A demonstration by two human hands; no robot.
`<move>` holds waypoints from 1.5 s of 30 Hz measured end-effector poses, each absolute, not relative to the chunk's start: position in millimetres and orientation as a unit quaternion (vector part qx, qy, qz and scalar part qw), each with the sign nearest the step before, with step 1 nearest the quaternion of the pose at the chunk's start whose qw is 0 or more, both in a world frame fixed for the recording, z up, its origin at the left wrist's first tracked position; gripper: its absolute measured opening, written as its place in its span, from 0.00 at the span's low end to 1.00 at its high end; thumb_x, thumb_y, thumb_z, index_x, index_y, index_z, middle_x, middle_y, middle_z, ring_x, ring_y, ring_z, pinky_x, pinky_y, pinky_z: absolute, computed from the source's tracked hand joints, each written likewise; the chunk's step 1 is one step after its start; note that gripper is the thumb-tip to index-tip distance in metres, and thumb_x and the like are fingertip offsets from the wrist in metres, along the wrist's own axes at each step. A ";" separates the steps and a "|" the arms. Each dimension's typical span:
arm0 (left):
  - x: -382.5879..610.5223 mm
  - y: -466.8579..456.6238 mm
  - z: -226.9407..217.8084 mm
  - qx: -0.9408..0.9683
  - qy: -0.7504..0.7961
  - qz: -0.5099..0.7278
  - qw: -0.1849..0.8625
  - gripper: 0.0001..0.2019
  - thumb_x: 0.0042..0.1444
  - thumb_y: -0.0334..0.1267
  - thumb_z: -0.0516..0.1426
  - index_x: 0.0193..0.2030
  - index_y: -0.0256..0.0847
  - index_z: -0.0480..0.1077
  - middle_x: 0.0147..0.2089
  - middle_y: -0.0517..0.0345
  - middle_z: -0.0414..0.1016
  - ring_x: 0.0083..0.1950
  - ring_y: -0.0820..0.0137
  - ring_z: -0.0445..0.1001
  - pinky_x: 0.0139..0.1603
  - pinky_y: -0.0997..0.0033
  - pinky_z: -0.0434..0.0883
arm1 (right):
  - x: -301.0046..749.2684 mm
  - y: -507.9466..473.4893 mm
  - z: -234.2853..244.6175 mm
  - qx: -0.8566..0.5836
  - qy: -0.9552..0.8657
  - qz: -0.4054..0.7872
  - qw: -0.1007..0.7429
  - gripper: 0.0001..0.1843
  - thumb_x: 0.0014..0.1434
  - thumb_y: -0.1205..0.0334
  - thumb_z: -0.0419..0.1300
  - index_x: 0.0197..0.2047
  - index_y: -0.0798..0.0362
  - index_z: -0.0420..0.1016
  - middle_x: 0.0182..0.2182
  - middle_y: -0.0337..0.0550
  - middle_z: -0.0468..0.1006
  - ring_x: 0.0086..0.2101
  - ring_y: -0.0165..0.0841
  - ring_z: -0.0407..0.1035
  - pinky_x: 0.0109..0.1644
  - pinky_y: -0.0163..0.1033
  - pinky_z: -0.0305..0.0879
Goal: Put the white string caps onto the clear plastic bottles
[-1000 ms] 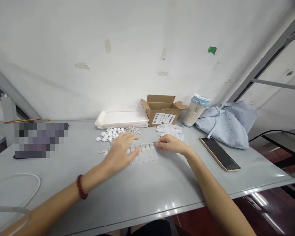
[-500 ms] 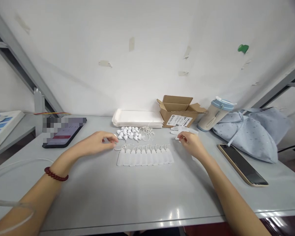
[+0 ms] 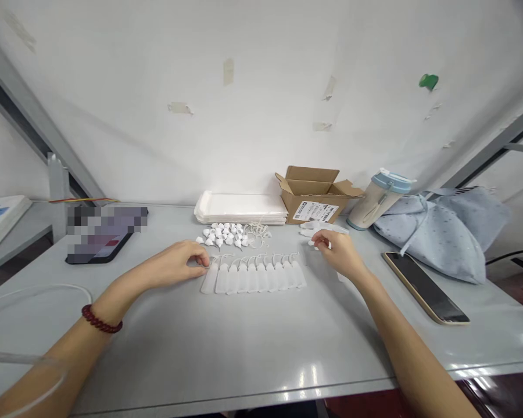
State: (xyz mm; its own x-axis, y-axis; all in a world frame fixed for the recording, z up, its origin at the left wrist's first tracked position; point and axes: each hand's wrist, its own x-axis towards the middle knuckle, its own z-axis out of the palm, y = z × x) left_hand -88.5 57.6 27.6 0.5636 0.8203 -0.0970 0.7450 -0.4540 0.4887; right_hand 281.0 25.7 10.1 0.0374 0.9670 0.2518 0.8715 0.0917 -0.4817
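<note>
Several flat, translucent white tubes (image 3: 261,277) with white cord loops at their tops lie side by side in a row on the grey table. My left hand (image 3: 189,262) pinches the cord at the neck of the leftmost tube (image 3: 210,277), which lies a little apart from the others. My right hand (image 3: 337,251) is closed, fingertips down, at a loose group of similar translucent pieces (image 3: 317,227); what its fingers hold is partly hidden. Behind the row is a pile of small white pointed caps (image 3: 221,234), with a tangle of white cord (image 3: 257,234) beside it.
White flat trays (image 3: 244,209) are stacked against the wall, next to an open cardboard box (image 3: 316,200). To the right stand a tumbler (image 3: 379,200), a light-blue cloth bag (image 3: 436,238) and a phone (image 3: 425,287). Another phone (image 3: 108,235) lies left; a white cable (image 3: 39,287) runs nearby.
My left hand has come down to the row's left end and closed on the leftmost tube's cord; that tube now sits slightly left of the others. My right hand has hardly moved.
</note>
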 end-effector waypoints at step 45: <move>-86.9 44.2 54.2 0.702 0.465 0.076 0.535 0.10 0.56 0.45 0.55 0.30 0.42 0.66 0.34 0.54 0.79 0.37 0.63 0.76 0.36 0.67 0.71 | 281.9 24.7 11.0 -0.668 -0.685 0.084 0.278 0.12 0.49 0.72 0.49 0.30 0.53 0.72 0.26 0.41 0.78 0.27 0.33 0.67 0.35 0.37 0.60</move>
